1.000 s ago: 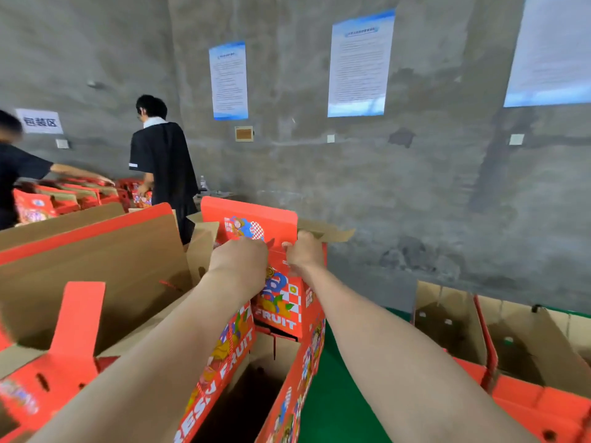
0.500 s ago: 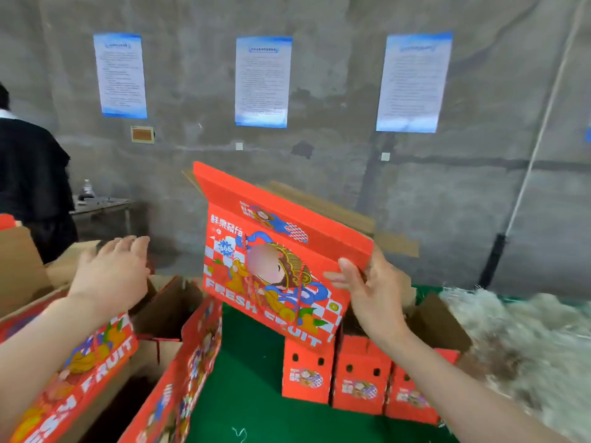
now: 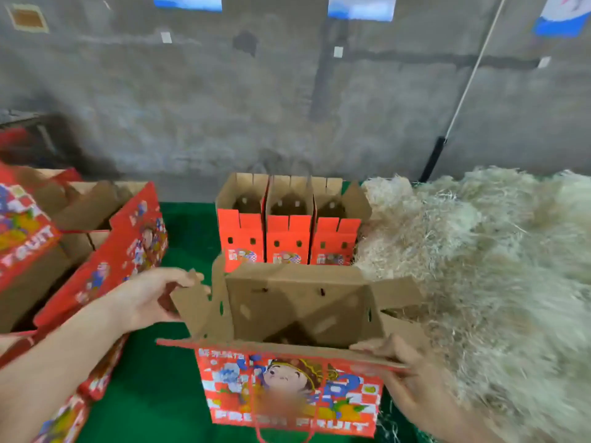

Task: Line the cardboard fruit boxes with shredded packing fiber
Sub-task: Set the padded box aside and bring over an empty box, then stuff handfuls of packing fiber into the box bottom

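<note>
A red printed "FRESH FRUIT" cardboard box (image 3: 292, 391) stands open in front of me on the green table (image 3: 150, 391), its brown inside showing and holding no fiber. My left hand (image 3: 150, 297) grips the box's left side flap. My right hand (image 3: 412, 375) grips the near rim at the box's right corner. A large heap of pale shredded packing fiber (image 3: 486, 266) lies right beside the box, filling the right side of the table.
Three small red boxes (image 3: 287, 238) stand open in a row behind the held box. More red fruit boxes (image 3: 105, 251) are stacked at the left. A grey concrete wall (image 3: 256, 107) with posted sheets rises behind the table.
My right hand carried the box from the left stack to the table in front of the fiber heap and set it upright. My left hand moved in and took its side flap.
</note>
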The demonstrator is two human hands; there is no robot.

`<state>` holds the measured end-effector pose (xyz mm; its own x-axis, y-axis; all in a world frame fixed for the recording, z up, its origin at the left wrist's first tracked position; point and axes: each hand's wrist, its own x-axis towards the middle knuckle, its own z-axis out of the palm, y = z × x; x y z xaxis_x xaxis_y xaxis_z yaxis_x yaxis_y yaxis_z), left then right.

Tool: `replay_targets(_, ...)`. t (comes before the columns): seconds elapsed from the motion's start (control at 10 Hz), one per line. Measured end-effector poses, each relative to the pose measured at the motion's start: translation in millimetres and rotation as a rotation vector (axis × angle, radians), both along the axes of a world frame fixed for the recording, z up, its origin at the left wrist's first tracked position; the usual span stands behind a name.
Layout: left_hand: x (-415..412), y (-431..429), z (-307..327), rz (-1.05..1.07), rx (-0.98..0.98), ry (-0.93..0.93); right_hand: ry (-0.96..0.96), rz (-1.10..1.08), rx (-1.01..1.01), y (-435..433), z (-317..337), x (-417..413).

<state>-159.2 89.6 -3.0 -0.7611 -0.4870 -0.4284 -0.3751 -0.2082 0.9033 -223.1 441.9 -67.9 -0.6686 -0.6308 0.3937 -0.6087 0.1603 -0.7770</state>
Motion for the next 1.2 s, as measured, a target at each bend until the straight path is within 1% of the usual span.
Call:
replay_targets(0.1, 13.9, 15.5, -49.6, -0.083, -0.162, -0.164, -0.103, 0.028, 0.126, 27.1, -43.8, 0.4)
replay_targets(0.2, 40.1, 28.2, -88.9, -0.111, -0.219, -0.243, -0.144, 0.140, 0.257, 55.3, -69.8, 12.3)
replay_targets(0.3, 59.7, 29.9, -106.5, -0.129, -0.217, -0.299, -0.147, 0.267, 0.510, 73.5, -76.2, 9.7)
replay_targets(0.4, 73.3, 32.2, -117.0, -0.251, -0.266, -0.419, -0.113, 0.340, 0.759, 78.1, -69.2, 0.1)
replay_targets(0.5, 70.9, 30.8, -119.1, -0.180, -0.320, -0.385, 0.005, 0.276, 0.801, 65.3, -62.7, -7.2)
replay_targets(0.6, 63.4, 34.0, -124.4, -0.173, -0.461, -0.368, 0.129, 0.222, 0.843, 41.3, -69.6, -3.9)
replay_targets(0.7, 59.5, 44.0, -137.8, -0.175, -0.657, -0.404, 0.295, 0.211, 0.998, 27.4, -94.7, 1.0)
replay_targets(0.8, 63.9, 52.9, -150.3, -0.046, -0.749, -0.303, 0.455, 0.147, 1.141, 29.5, -114.6, 0.6)
replay_targets(0.9, 71.3, 57.8, -152.7, 0.026, -0.724, -0.268, 0.479, 0.076, 1.172, 32.8, -123.7, -2.4)
replay_targets(1.0, 74.8, 59.1, -154.3, -0.164, -1.137, -0.425, 0.514, 0.039, 1.197, 32.2, -124.1, -4.8)
replay_targets(1.1, 64.5, 73.2, -151.4, -0.410, -1.457, -0.343, 0.563, 0.022, 1.201, 31.9, -125.6, -5.5)
replay_targets(1.2, 44.0, 102.5, -152.9, -0.631, -1.465, -0.252, 0.524, 0.020, 1.159, 30.2, -124.8, -3.8)
